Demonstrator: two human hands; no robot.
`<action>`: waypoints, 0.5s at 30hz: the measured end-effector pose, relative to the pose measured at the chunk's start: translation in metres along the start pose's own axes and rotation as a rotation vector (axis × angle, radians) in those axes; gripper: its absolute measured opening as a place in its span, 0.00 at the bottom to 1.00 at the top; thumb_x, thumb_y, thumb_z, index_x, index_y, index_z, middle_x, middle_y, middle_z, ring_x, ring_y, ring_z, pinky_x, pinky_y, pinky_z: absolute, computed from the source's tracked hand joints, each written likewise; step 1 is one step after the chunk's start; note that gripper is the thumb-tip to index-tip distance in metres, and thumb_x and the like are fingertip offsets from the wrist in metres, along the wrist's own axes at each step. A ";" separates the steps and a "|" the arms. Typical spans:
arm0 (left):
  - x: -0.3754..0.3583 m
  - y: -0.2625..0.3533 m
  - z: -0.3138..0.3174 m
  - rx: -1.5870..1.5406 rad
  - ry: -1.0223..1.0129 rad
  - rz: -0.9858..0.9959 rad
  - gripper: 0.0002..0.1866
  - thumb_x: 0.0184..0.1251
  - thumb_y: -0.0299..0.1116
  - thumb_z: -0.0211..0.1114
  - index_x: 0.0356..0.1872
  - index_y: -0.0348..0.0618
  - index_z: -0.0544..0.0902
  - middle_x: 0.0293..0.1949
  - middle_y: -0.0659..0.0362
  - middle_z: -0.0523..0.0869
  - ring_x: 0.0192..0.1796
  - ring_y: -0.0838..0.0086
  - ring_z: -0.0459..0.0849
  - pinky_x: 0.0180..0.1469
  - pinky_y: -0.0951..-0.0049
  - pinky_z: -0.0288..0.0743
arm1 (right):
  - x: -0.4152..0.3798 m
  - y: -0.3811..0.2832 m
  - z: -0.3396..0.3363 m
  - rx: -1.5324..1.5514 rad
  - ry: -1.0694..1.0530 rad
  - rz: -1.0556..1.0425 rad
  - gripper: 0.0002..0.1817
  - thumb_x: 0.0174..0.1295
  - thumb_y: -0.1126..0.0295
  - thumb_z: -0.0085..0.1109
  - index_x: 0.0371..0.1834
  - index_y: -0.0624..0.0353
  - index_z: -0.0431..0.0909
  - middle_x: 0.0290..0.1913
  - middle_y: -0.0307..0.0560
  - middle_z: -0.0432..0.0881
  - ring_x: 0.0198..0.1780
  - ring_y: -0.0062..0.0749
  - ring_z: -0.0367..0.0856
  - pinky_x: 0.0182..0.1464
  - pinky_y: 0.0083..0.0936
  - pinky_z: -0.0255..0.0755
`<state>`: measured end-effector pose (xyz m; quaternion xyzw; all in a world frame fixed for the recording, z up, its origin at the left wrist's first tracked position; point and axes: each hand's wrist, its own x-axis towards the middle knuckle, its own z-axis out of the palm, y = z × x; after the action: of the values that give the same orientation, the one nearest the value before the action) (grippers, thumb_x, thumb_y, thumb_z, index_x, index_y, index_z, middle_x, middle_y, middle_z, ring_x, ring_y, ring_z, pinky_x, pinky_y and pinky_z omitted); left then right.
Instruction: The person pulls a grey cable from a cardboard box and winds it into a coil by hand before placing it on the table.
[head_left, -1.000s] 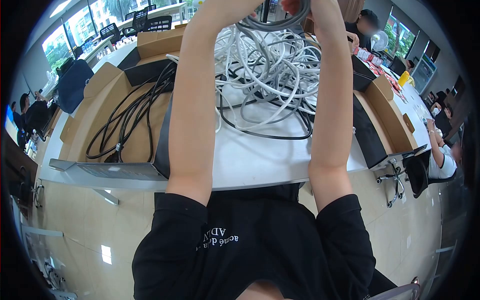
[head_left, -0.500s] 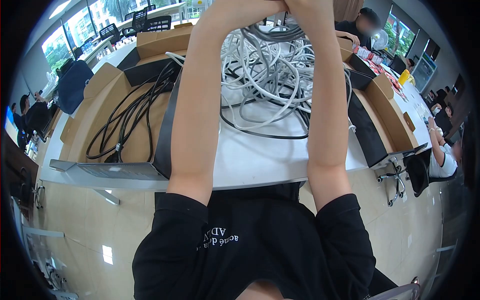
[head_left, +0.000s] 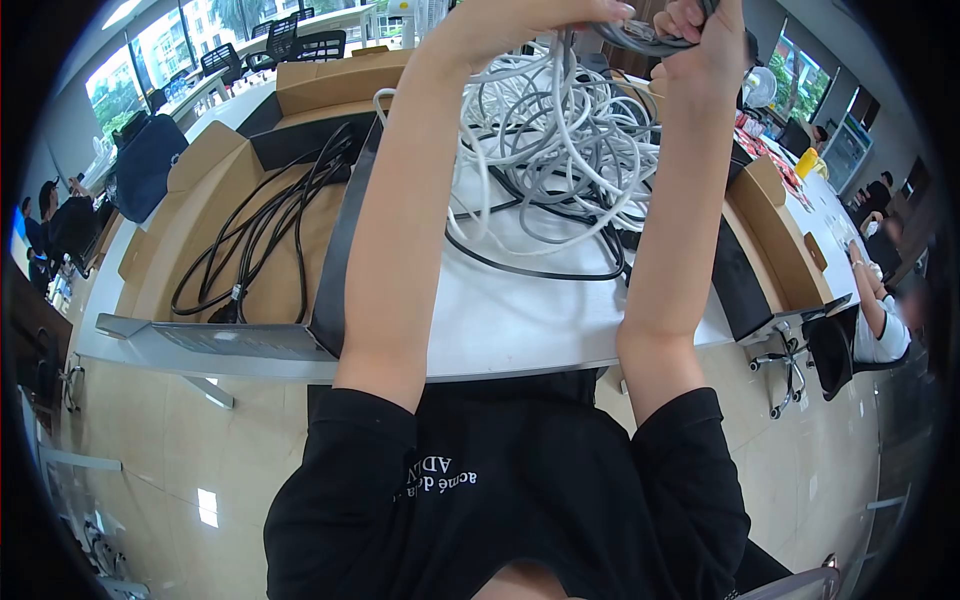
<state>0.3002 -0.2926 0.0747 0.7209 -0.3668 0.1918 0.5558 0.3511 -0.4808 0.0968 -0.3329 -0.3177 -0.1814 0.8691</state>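
A coil of grey cable (head_left: 640, 42) is gripped by my right hand (head_left: 708, 35), whose fingers curl around it at the top edge of the view. My left hand (head_left: 545, 14), partly cut off by that edge, is closed on the same grey cable, with strands hanging down beneath it. Below both hands lies a tangled heap of white and grey cables (head_left: 590, 140) on the white table (head_left: 520, 325). Black cables (head_left: 530, 268) run under and in front of the heap.
An open cardboard box (head_left: 150, 270) on the left holds a black power cord (head_left: 240, 240). Another open box (head_left: 775, 240) stands at right. A dark blue bag (head_left: 148, 165) sits behind the left box. A seated person (head_left: 880, 320) is at far right.
My hands have moved apart, the right one going rightward with the grey coil. Strands of cable now hang from under my left hand into the heap.
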 end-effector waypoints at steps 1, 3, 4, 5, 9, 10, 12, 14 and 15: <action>0.001 0.000 0.003 0.027 -0.002 0.027 0.31 0.65 0.44 0.78 0.59 0.29 0.80 0.46 0.57 0.89 0.48 0.77 0.85 0.51 0.74 0.78 | 0.010 0.003 -0.007 0.068 0.001 0.029 0.18 0.73 0.49 0.64 0.27 0.46 0.80 0.12 0.29 0.62 0.11 0.16 0.56 0.16 0.18 0.49; 0.000 0.004 0.011 0.081 -0.007 0.080 0.34 0.65 0.46 0.78 0.61 0.27 0.79 0.49 0.54 0.89 0.50 0.74 0.86 0.54 0.72 0.79 | 0.027 0.008 -0.022 0.189 -0.051 0.101 0.19 0.73 0.48 0.63 0.27 0.45 0.81 0.11 0.28 0.60 0.11 0.17 0.54 0.16 0.19 0.49; -0.002 0.011 0.014 0.122 0.016 0.048 0.36 0.63 0.47 0.80 0.61 0.27 0.78 0.51 0.51 0.88 0.53 0.72 0.86 0.57 0.71 0.79 | 0.033 0.010 -0.029 0.241 -0.103 0.144 0.19 0.73 0.47 0.63 0.27 0.45 0.82 0.11 0.28 0.60 0.10 0.17 0.54 0.16 0.19 0.48; -0.001 0.011 0.014 0.127 0.010 0.068 0.36 0.62 0.46 0.80 0.62 0.27 0.78 0.51 0.50 0.88 0.53 0.72 0.86 0.58 0.71 0.79 | 0.035 0.011 -0.032 0.292 -0.154 0.186 0.19 0.74 0.47 0.62 0.28 0.44 0.82 0.11 0.28 0.60 0.10 0.17 0.53 0.15 0.19 0.48; -0.009 0.017 0.021 0.042 -0.036 0.119 0.38 0.60 0.47 0.81 0.62 0.27 0.78 0.53 0.49 0.88 0.55 0.69 0.86 0.60 0.69 0.79 | 0.036 0.011 -0.034 0.388 -0.153 0.226 0.19 0.75 0.48 0.60 0.29 0.45 0.83 0.11 0.28 0.59 0.10 0.17 0.53 0.15 0.18 0.48; -0.012 0.019 0.024 -0.008 -0.053 0.124 0.39 0.59 0.47 0.81 0.63 0.27 0.78 0.53 0.48 0.88 0.55 0.68 0.86 0.61 0.69 0.79 | 0.035 0.006 -0.034 0.407 -0.136 0.227 0.19 0.76 0.48 0.59 0.30 0.45 0.83 0.11 0.28 0.60 0.11 0.17 0.53 0.16 0.18 0.49; -0.013 0.013 0.006 0.396 -0.163 -0.006 0.39 0.60 0.50 0.80 0.62 0.28 0.79 0.54 0.49 0.87 0.56 0.68 0.86 0.62 0.68 0.79 | 0.038 -0.003 -0.041 0.381 -0.130 0.156 0.18 0.77 0.48 0.57 0.32 0.45 0.83 0.12 0.28 0.61 0.11 0.16 0.54 0.17 0.17 0.50; -0.003 -0.024 -0.007 0.690 -0.161 -0.071 0.32 0.64 0.53 0.76 0.53 0.31 0.85 0.46 0.54 0.89 0.50 0.74 0.85 0.54 0.72 0.80 | 0.054 -0.022 -0.067 0.296 -0.154 0.018 0.19 0.78 0.48 0.55 0.34 0.46 0.83 0.13 0.29 0.63 0.13 0.16 0.55 0.19 0.16 0.53; -0.006 -0.042 -0.009 0.717 -0.110 -0.010 0.30 0.63 0.54 0.77 0.50 0.34 0.86 0.44 0.55 0.90 0.48 0.73 0.86 0.53 0.70 0.79 | 0.059 -0.030 -0.078 0.286 -0.138 -0.012 0.19 0.79 0.48 0.54 0.35 0.46 0.83 0.14 0.29 0.64 0.13 0.15 0.56 0.20 0.15 0.53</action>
<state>0.3285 -0.2771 0.0461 0.8810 -0.3021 0.2664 0.2480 0.4126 -0.5625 0.1052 -0.2156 -0.4009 -0.1161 0.8828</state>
